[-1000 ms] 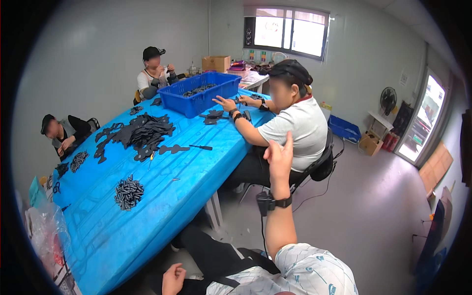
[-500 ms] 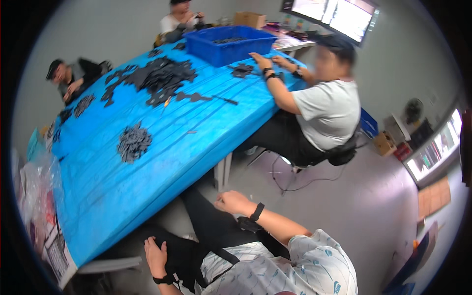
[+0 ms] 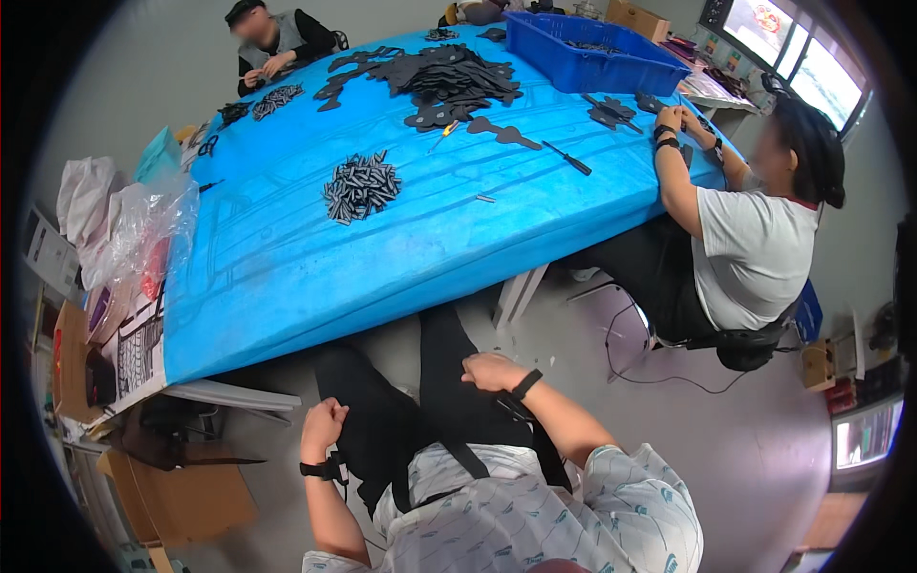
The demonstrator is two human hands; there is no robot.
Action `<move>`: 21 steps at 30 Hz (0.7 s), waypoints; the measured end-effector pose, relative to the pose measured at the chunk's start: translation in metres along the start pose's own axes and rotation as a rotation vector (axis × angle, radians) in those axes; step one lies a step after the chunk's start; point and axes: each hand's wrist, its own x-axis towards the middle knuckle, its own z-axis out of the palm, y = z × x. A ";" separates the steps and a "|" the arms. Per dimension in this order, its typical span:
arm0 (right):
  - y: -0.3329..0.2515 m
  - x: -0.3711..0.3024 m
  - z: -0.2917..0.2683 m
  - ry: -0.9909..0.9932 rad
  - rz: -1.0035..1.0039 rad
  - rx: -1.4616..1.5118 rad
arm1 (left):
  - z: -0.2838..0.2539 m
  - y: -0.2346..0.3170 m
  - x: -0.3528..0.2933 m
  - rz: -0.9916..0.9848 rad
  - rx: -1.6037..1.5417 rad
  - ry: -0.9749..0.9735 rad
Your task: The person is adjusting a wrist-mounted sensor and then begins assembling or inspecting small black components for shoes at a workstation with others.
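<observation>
L hand (image 3: 326,420): forearm up from lower edge, wrist straight, black strap (image 3: 320,470) on it; hand just beside/over the L thigh (image 3: 358,387). Fingers curled in together, loose fist. R hand (image 3: 490,371): forearm slants in from lower R, elbow bent, black wristband (image 3: 526,384); hand over the R thigh, fingers likewise folded together, knuckles fwd. Can't tell if either hand touches the leg, or if anything's inside the curl.

Markings: wearer's pale shirt (image 3: 535,516) has small teal repeat print + thin lines; printed sheet w/ dk tread-like pattern (image 3: 138,358) at surface's L corner; window (image 3: 764,24) upper R w/ reddish print.

Pile of small dk grey tubes (image 3: 361,187) sits on blue-covered surface (image 3: 287,306), fwd of both hands, well apart from them; roughly ahead of L hand, a bit to its R. Single small tube (image 3: 485,199) lies R of pile, approx straight ahead of R hand, also well apart. Farther back: heap of flat black cutouts (image 3: 454,81), yellow-handled tool (image 3: 445,134) near its front edge, black-handled screwdriver (image 3: 570,159) to R, then blue crate (image 3: 597,72). Co-worker (image 3: 755,248) seated at R side, hands at surface edge.
</observation>
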 end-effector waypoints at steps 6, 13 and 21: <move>-0.031 -0.052 -0.022 -0.228 -0.057 0.142 | -0.023 0.017 -0.029 -0.034 -0.005 -0.053; -0.005 -0.078 0.006 0.201 -0.095 0.331 | -0.026 0.042 -0.072 0.309 -0.057 -0.258; -0.007 -0.102 0.063 0.381 0.404 0.377 | 0.053 0.048 -0.080 0.277 0.194 0.464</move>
